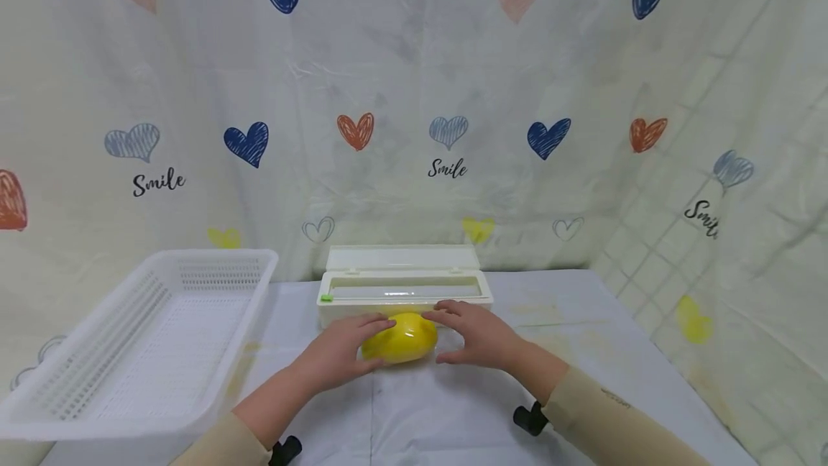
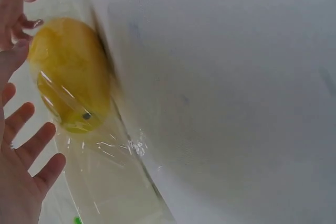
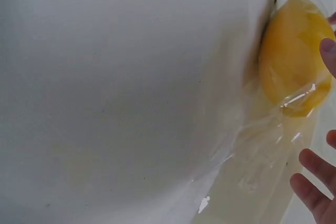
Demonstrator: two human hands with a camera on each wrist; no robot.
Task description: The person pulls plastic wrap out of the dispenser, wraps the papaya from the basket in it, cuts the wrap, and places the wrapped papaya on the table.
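Note:
A shiny yellow fruit, mango-like with a dark stem spot in the left wrist view, lies on the table before a white cling film dispenser. Clear cling film lies over the fruit and runs along the dispenser's front. At the fruit's left end, my left hand has its fingers spread; whether its fingertips touch the film cannot be told. My right hand is beside the fruit's right end, fingers apart and slightly bent. Only some fingers of the right hand show in the right wrist view.
A large white plastic basket with perforated walls stands to the left. The dispenser's lid is raised, and a small green piece sits at its left front. White cloth covers the table. Behind hangs a heart-printed curtain.

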